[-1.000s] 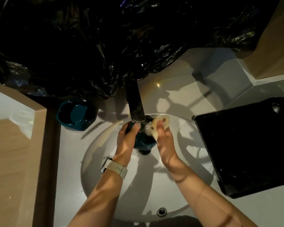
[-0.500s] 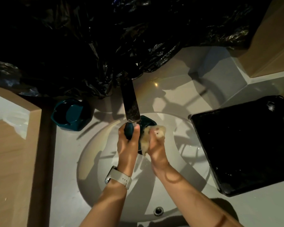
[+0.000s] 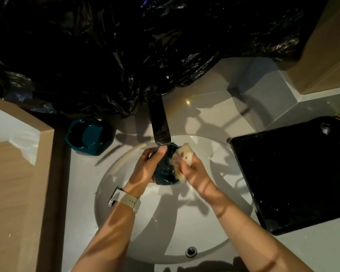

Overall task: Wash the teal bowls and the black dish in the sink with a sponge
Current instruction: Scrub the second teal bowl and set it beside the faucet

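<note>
Over the round white sink [image 3: 126,203], my left hand [image 3: 145,167] grips a wet teal bowl [image 3: 165,171], tilted on its side just below the faucet [image 3: 159,122]. My right hand [image 3: 192,169] holds a pale, soapy sponge [image 3: 185,156] against the bowl's right side. A second teal bowl [image 3: 88,136] stands upright on the counter left of the faucet. The black dish [image 3: 294,173], a flat rectangular tray with wet specks, lies on the counter right of the sink.
Crumpled black plastic sheeting [image 3: 126,55] covers the back wall and hangs over the faucet base. Wooden panels stand at left [image 3: 14,183] and at the top right [image 3: 330,55]. The overflow hole [image 3: 191,251] is at the sink's near edge.
The bowl has turned more onto its side in my left hand. My right hand has shifted the sponge around to the bowl's right flank. The other bowl and the dish stayed put.
</note>
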`<action>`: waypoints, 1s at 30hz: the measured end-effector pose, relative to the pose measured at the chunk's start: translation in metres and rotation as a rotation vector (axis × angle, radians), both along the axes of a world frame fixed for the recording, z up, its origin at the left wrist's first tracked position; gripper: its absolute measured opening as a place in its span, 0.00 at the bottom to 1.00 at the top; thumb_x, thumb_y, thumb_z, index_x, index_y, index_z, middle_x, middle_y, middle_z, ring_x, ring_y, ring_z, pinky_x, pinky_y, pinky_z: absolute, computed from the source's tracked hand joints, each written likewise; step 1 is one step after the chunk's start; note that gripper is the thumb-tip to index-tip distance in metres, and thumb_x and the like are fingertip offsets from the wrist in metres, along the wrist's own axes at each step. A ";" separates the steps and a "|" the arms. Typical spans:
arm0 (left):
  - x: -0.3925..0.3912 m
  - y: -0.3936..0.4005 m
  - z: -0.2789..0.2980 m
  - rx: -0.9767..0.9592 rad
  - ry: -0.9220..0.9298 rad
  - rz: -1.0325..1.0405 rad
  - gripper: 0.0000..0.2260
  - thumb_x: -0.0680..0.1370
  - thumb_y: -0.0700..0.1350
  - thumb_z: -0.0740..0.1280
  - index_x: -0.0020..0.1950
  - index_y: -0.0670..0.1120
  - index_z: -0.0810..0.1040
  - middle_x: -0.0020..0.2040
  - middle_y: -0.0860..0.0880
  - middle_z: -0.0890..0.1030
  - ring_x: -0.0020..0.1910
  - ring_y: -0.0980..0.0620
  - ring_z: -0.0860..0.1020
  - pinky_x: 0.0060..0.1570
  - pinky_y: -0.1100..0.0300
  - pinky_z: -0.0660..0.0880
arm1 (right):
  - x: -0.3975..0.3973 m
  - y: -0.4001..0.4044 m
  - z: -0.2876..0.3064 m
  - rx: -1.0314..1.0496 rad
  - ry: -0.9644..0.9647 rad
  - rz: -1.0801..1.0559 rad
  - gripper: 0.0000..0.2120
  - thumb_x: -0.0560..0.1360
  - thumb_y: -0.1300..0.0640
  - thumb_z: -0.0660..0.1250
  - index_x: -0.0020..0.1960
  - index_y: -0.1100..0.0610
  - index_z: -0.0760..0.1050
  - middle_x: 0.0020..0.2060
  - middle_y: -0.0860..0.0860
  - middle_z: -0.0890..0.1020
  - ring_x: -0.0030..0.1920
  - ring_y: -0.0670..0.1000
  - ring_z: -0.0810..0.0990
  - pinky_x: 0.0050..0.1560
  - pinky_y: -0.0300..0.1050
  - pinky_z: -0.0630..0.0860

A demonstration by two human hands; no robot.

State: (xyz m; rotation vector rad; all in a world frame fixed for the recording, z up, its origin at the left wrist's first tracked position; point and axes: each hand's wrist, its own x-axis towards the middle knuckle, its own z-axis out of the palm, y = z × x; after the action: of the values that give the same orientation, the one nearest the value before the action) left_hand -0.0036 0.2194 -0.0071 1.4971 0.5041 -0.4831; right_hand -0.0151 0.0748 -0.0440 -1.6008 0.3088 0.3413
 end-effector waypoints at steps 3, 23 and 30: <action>0.003 0.000 -0.009 0.112 -0.023 0.018 0.19 0.76 0.61 0.68 0.57 0.47 0.80 0.52 0.47 0.85 0.54 0.46 0.82 0.48 0.51 0.81 | 0.014 -0.006 0.005 -0.223 -0.004 0.060 0.18 0.76 0.39 0.62 0.52 0.53 0.77 0.44 0.51 0.83 0.48 0.50 0.82 0.55 0.44 0.76; -0.019 -0.013 -0.023 0.209 -0.189 0.090 0.20 0.71 0.64 0.71 0.50 0.48 0.81 0.47 0.48 0.85 0.51 0.49 0.83 0.58 0.51 0.78 | 0.000 0.016 -0.006 0.150 0.056 -0.246 0.16 0.82 0.51 0.57 0.56 0.62 0.75 0.52 0.62 0.81 0.52 0.56 0.81 0.53 0.43 0.78; 0.006 0.003 -0.019 0.108 -0.092 -0.064 0.15 0.79 0.56 0.67 0.62 0.49 0.77 0.57 0.48 0.83 0.57 0.47 0.82 0.53 0.43 0.81 | 0.025 -0.010 0.012 -0.099 0.102 0.111 0.14 0.79 0.43 0.60 0.53 0.49 0.78 0.50 0.51 0.83 0.52 0.48 0.80 0.55 0.37 0.71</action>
State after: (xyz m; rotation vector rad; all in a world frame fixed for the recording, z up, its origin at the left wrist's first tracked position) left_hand 0.0023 0.2222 -0.0261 1.6358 0.4162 -0.4404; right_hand 0.0094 0.0650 -0.0324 -1.7052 0.3202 0.5004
